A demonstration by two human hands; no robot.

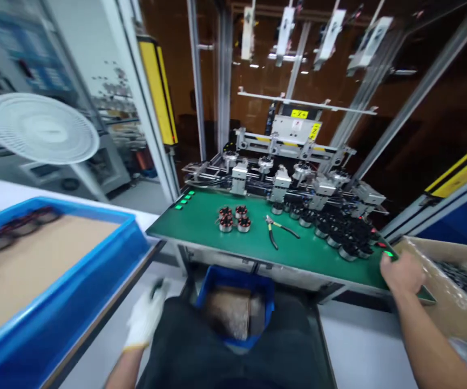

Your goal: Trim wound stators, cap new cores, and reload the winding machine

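Note:
My right hand (405, 273), bare, is at the right end of the green work surface (201, 232), close to a lit green indicator (387, 253). Its thumb side shows, while the other fingers are mostly hidden. My left hand (146, 319) wears a white glove and hangs low beside my left leg, blurred. A dark patch shows at its fingers; I cannot make out what it is. Several small motor parts with copper windings (234, 219) stand grouped on the green surface. Pliers (276, 229) lie to their right with handles spread. Many black-topped motor parts (338, 232) crowd the right side.
A fixture with grey clamp blocks (282, 183) lines the surface's back, inside a metal frame. A blue tray (95, 259) with dark parts stands left, near a white fan (41, 128). A blue bin (269, 292) sits below; a cardboard box (439, 270) stands right.

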